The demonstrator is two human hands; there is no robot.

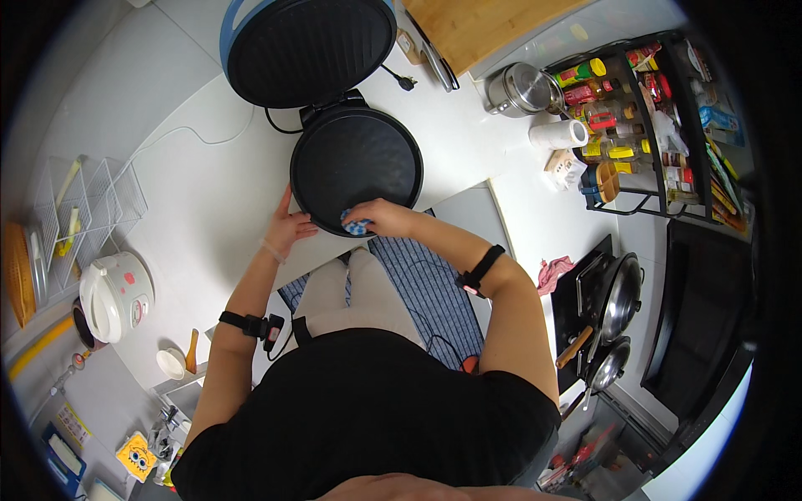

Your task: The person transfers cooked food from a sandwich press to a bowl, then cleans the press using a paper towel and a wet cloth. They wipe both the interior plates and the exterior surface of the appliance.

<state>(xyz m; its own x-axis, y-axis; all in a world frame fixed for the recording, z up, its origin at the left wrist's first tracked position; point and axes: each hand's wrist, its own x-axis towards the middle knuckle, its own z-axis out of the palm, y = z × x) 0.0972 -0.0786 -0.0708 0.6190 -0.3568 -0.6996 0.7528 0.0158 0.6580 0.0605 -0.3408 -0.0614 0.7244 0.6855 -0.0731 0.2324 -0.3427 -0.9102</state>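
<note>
An electric griddle stands with its lid raised on the white counter. Its round black lower plate (357, 163) faces up, and the ribbed upper plate (310, 47) leans back behind it on the hinge (332, 106). My right hand (382, 218) grips a bunched blue-and-white checked cloth (355, 224) against the near edge of the lower plate. My left hand (290, 228) rests at the plate's near left rim, fingers spread and holding nothing. Part of the cloth is hidden under my right fingers.
A power plug (406, 82) lies behind the griddle near a knife (438, 66). To the left are a wire rack (88, 213) and a rice cooker (119, 294). On the right stand a steel pot (517, 91), a paper roll (557, 134), a spice rack (655, 125) and lidded pans (620, 300) on the stove.
</note>
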